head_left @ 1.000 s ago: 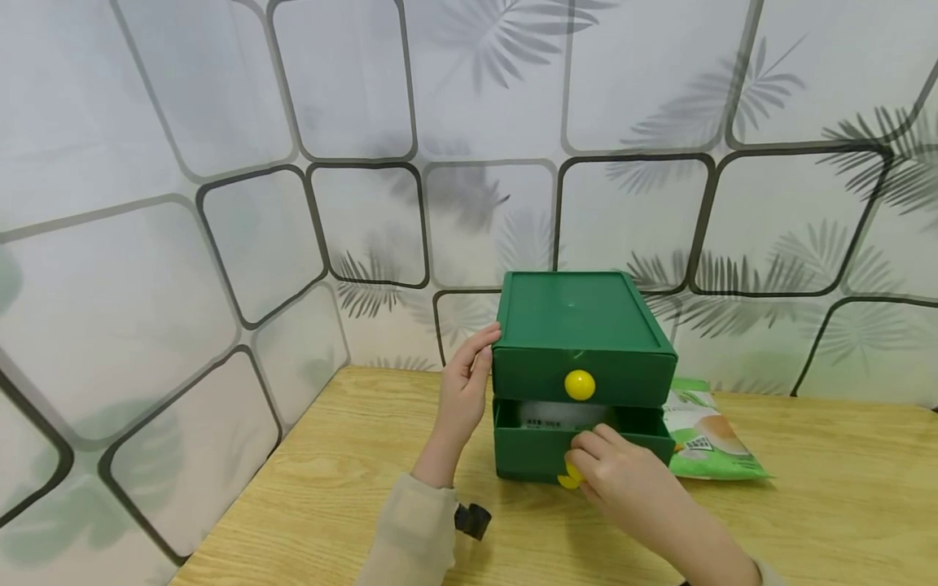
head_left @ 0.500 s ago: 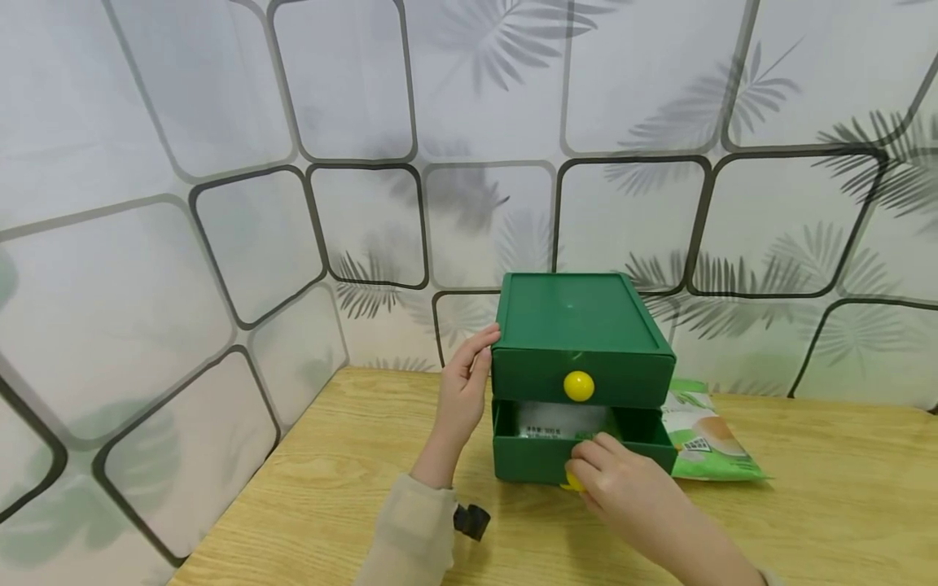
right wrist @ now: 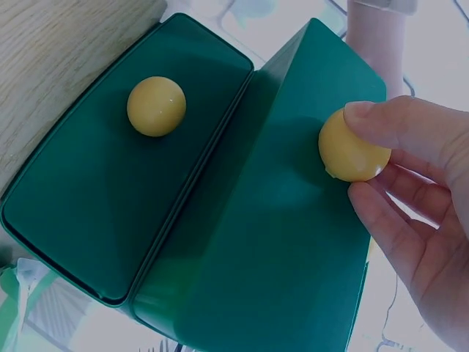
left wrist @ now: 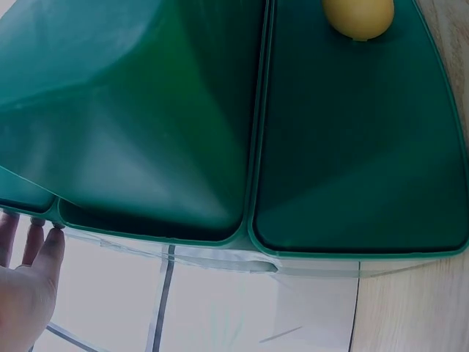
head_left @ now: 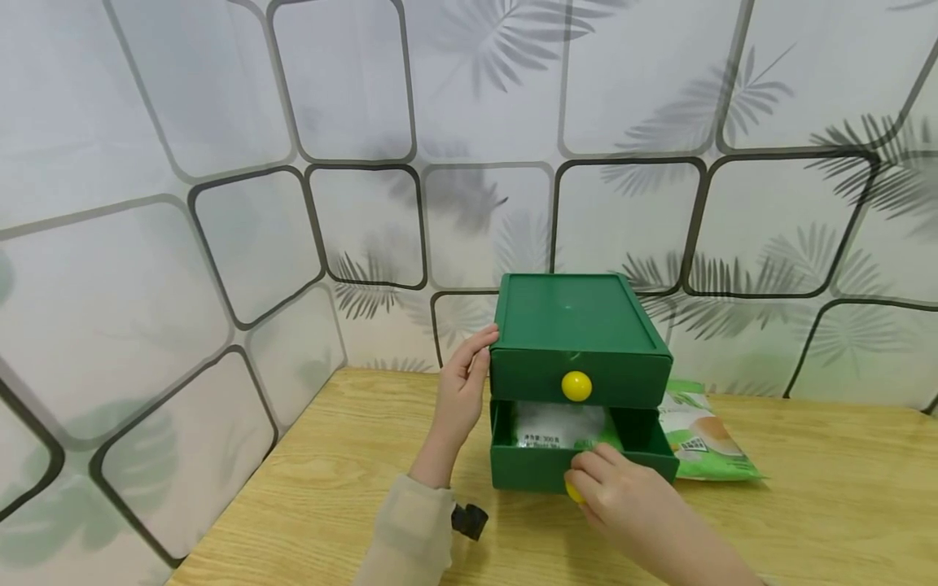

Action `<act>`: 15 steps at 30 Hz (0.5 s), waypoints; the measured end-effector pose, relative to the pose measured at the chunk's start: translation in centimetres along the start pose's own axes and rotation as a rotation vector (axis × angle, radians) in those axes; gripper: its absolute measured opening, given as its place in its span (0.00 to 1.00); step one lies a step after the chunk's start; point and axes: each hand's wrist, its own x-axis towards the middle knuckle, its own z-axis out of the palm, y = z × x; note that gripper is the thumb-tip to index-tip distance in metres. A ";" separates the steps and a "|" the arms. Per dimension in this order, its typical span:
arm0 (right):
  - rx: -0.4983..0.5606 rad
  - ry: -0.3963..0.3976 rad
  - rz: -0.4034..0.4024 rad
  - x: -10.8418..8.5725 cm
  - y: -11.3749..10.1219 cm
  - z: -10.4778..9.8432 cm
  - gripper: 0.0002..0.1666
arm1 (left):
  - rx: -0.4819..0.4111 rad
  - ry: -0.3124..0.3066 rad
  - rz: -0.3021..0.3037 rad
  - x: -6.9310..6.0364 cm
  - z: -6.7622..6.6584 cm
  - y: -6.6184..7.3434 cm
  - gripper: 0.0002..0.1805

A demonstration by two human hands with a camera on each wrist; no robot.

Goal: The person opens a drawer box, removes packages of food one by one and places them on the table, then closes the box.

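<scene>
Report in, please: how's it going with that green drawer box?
Right hand pinching lower yellow knob. Left hand touching side of green box. Lower drawer partly open, packet inside. No obstruction seen.

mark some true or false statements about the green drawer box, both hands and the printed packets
1. The right hand pinches the round yellow knob of the green lower drawer. True.
2. The green upper drawer is pulled open. False: the upper drawer is shut.
3. The left hand touches the green rectangular box. True.
4. The lower drawer is empty. False: a white-and-green printed packet lies inside.
5. Another green-and-white printed packet lies right of the box. True.
</scene>
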 end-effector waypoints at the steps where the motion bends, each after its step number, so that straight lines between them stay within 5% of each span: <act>1: 0.003 -0.002 -0.001 0.0 -0.1 -0.1 0.17 | 0.000 0.000 0.000 0.0 0.0 0.0 0.17; 5: 0.015 -0.004 -0.015 -0.1 -0.2 -0.3 0.16 | -0.004 0.001 -0.017 0.1 0.0 0.3 0.16; 8: 0.027 0.002 -0.027 -0.3 -0.3 -0.4 0.03 | -0.009 0.000 -0.022 0.0 0.0 1.2 0.16; 13: 0.039 0.032 -0.053 -0.4 -0.3 -0.4 0.30 | -0.016 0.004 -0.021 0.1 0.1 2.3 0.15; 15: 0.037 0.048 -0.062 -0.4 -0.4 -0.4 0.32 | -0.009 0.003 -0.023 0.1 0.0 1.7 0.15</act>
